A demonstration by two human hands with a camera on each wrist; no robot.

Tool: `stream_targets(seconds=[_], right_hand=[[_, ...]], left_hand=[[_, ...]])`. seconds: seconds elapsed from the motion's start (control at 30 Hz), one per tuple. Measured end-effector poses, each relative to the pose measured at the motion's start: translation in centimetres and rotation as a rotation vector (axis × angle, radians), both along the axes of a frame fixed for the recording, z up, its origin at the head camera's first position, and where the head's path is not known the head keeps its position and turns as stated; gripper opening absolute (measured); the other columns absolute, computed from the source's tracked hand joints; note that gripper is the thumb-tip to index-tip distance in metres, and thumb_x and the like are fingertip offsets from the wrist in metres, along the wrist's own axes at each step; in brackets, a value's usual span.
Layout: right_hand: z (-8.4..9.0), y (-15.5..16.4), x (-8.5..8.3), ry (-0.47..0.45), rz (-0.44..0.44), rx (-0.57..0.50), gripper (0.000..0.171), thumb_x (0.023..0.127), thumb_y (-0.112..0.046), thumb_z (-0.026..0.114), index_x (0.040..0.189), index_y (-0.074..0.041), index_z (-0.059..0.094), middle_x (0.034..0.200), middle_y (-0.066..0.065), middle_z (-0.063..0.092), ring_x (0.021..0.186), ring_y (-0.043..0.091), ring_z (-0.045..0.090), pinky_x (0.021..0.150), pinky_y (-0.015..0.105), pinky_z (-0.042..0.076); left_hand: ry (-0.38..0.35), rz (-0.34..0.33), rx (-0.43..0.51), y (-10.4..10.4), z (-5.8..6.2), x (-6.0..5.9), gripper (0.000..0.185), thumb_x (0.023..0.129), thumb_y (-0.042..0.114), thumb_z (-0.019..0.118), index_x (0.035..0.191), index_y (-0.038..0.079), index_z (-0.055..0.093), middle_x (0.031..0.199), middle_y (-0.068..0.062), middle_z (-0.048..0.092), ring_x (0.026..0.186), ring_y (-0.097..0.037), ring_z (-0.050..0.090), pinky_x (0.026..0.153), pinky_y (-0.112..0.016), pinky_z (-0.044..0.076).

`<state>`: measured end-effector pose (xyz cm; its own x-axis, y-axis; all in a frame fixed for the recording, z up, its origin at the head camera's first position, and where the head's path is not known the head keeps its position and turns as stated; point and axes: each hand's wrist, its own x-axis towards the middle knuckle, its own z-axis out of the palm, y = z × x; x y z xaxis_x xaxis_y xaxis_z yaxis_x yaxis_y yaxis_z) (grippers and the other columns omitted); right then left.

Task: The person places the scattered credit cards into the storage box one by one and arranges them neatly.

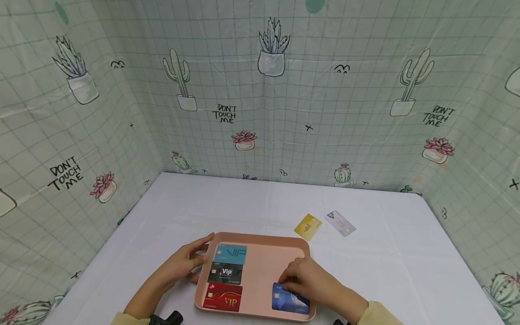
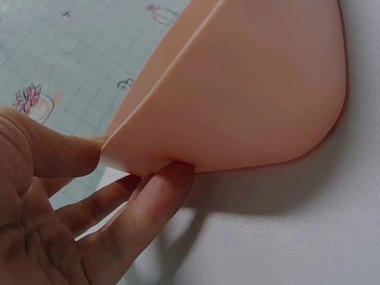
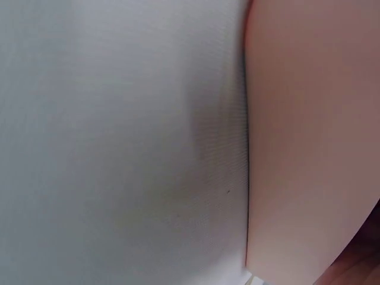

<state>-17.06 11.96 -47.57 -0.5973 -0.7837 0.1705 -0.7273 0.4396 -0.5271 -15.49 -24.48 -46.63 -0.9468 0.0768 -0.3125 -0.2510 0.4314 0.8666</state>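
**Head view: cards going onto the pink tray, two left outside**

Going left to right: left hand (image 1: 184,264) pinches the tray's (image 1: 264,266) 9 o'clock rim, thumb on top and fingers (image 2: 148,202) underneath per the left wrist cam, so that edge is steadied. Three VIP cards sit in a column along the tray's left side: teal card (image 1: 230,253), black card (image 1: 225,273), red card (image 1: 222,297). Right hand (image 1: 306,280) has its fingertips curled down on the blue card (image 1: 290,300), at the tray's 5 o'clock corner.

My take: lay the blue card flat and square to the rim, then lift straight off so it doesn't skid.

Room-wise, the tray's middle is bare. Yellow card (image 1: 307,226) and white card (image 1: 341,223) lie on the counter (image 1: 406,271) at about 1 o'clock off the tray, just beside each other, with plenty of open cloth around them.
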Motion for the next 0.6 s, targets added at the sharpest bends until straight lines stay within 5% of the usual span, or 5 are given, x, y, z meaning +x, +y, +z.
stream_targets(seconds=[0.3,0.6], right_hand=[[-0.12,-0.02,0.01,0.092,0.001,0.003,0.006,0.089,-0.017,0.08,0.095,-0.018,0.081,0.091,-0.012,0.073,0.088,0.001,0.062,0.077,0.019,0.051],[-0.38,-0.2,0.2,0.046,-0.019,-0.005,0.011,0.085,-0.01,0.08,0.092,-0.019,0.079,0.086,-0.011,0.072,0.083,-0.002,0.058,0.073,0.018,0.05]], left_hand=[[0.011,0.003,-0.008,0.18,0.29,-0.23,0.069,0.093,0.005,0.066,0.157,0.018,0.046,0.146,-0.024,0.053,0.102,-0.024,0.063,0.06,-0.041,0.063],[0.002,0.017,-0.007,0.13,0.0,0.03,0.068,0.093,0.004,0.066,0.157,0.018,0.047,0.145,-0.024,0.054,0.1,-0.024,0.062,0.059,-0.041,0.062]])
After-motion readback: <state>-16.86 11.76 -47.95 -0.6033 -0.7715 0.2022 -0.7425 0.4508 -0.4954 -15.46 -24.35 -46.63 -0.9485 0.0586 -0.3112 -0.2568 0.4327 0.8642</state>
